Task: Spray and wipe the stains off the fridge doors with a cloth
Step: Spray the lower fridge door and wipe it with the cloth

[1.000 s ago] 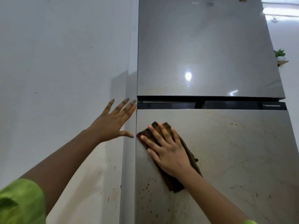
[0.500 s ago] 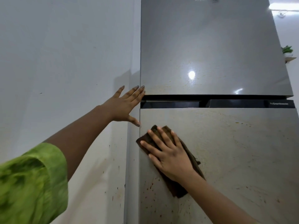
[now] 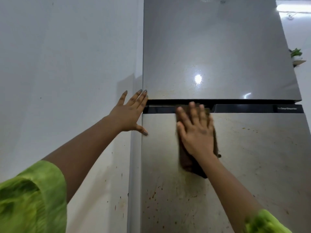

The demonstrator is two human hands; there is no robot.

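Two hands spread flat: right hand [image 3: 196, 132] presses brown cloth [image 3: 190, 163] against lower fridge door [image 3: 252, 165]; left hand [image 3: 129, 115] braces its left edge.

Home kitchen: fridge [image 3: 218, 47], white wall [image 3: 67, 56].

Lighting: bright, even; round glare spot on upper fridge door [image 3: 210, 44]. Motion blur on right hand [image 3: 196, 132]. Edges: wide-angle bending.
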